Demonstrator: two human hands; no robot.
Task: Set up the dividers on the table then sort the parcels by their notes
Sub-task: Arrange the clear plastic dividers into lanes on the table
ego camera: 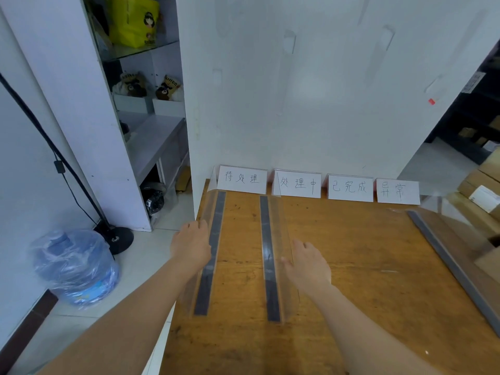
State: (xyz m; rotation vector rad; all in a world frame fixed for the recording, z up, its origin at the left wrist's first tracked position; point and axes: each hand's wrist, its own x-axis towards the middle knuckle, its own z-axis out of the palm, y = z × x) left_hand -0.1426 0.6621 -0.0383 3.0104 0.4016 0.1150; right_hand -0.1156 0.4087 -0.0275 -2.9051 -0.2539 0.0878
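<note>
Two clear acrylic dividers with dark base strips stand on the wooden table (351, 266). The left divider (212, 250) runs along the table's left edge, and my left hand (190, 246) rests against its outer side with the fingers fairly straight. The middle divider (269, 255) stands between the first two label cards, and my right hand (305, 263) touches its right side with relaxed fingers. A third divider (443, 255) lies at an angle near the right edge. Several white label cards (297, 184) with handwritten characters stand along the table's back edge.
A white wall panel (311, 90) rises behind the cards. Cardboard boxes (481, 201) are stacked to the right of the table. On the floor at left are a wrapped water bottle (73, 266) and a black lamp stand (119, 239). A shelf unit (140, 90) holds plush toys.
</note>
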